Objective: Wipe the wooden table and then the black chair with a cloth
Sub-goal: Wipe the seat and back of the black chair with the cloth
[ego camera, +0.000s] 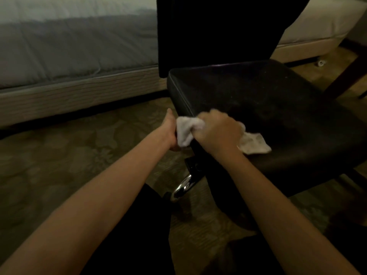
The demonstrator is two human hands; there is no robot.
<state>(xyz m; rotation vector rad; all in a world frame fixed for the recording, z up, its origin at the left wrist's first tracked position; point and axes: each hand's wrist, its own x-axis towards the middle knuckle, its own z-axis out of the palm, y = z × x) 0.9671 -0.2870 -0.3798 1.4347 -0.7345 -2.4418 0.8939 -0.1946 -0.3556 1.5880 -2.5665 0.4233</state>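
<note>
A black chair [278,100] with a padded seat and a tall backrest fills the centre right of the head view. My right hand [218,132] is shut on a white cloth [252,143] and presses it on the seat's front left corner. Part of the cloth hangs over the seat's edge. My left hand [170,130] grips that same edge from the side, its fingers hidden under the seat and behind the cloth. The wooden table is out of view.
A bed with a grey mattress [75,46] and pale base runs along the left. A second bed [309,34] stands behind the chair. The chair's chrome leg [182,187] sticks out below the seat. Patterned carpet [59,165] covers the floor. A dark wooden leg [345,76] slants at the right.
</note>
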